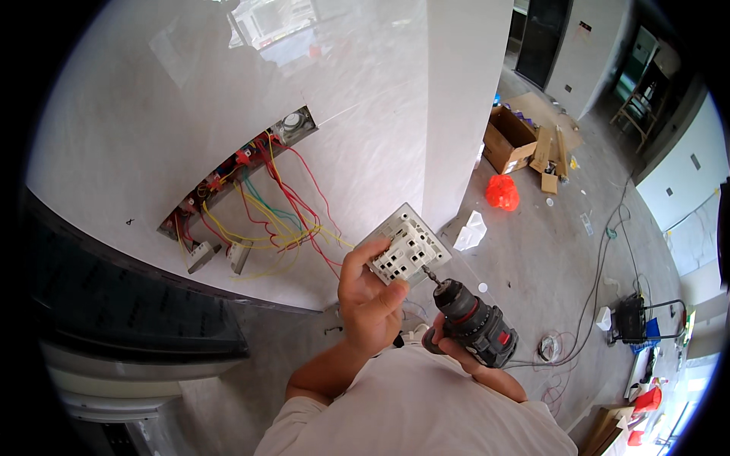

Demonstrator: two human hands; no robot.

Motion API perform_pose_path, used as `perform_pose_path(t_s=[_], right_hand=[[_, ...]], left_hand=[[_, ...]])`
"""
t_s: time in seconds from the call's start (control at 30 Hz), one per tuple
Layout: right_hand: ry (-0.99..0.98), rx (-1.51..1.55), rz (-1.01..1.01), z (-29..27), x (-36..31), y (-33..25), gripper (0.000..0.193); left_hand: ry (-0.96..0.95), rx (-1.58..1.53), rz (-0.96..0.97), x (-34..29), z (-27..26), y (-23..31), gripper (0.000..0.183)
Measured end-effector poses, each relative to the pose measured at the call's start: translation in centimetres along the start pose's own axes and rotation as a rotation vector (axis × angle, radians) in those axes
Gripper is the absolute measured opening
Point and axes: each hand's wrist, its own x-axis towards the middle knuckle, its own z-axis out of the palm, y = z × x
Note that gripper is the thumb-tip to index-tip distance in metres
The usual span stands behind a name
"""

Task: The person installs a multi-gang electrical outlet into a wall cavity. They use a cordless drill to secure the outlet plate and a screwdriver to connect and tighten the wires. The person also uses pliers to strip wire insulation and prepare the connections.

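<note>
My left hand (370, 298) grips a square white wall socket plate (411, 247) by its lower left edge, with its terminal side turned up toward me. In my right hand (461, 356) is a black cordless drill (477, 323) with a red ring; the handle is mostly hidden. The tip of its bit (431, 273) meets the lower right part of the plate, though I cannot tell whether it sits in a screw. Loose red, yellow and green wires (289, 220) hang from a long recess (236, 167) in the wall, some ending close to the plate.
Two more socket modules (237, 257) hang at the recess's lower end. Across the floor lie an open cardboard box (509, 140), an orange-red plastic bag (502, 192), a white foam-like piece (470, 230) and long cables (589, 334). A wall corner (464, 99) stands ahead.
</note>
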Motion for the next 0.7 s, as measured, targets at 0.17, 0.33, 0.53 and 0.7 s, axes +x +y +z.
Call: perform_pose_path(t_s=[0.17,0.33,0.53,0.7], right_hand=[[-0.077,0.069,-0.004,-0.3,-0.2,2.6,0.032],[0.014,0.174,0.087,0.9,0.3,0.0,0.032],[0.02,0.168,0.022,0.4,-0.1,2.6,0.029],[-0.023,0.15,-0.044,-0.2,-0.3,3.6,0.025]], left_hand=[[-0.053,0.006,0.075,0.0,-0.1,-0.5,0.056],[-0.068,-0.018,0.084,-0.3,-0.1,-0.9,0.055],[-0.069,0.008,0.098,-0.2,-0.1,-0.8,0.055],[-0.073,0.027,0.095,-0.2,-0.1,-0.7,0.055]])
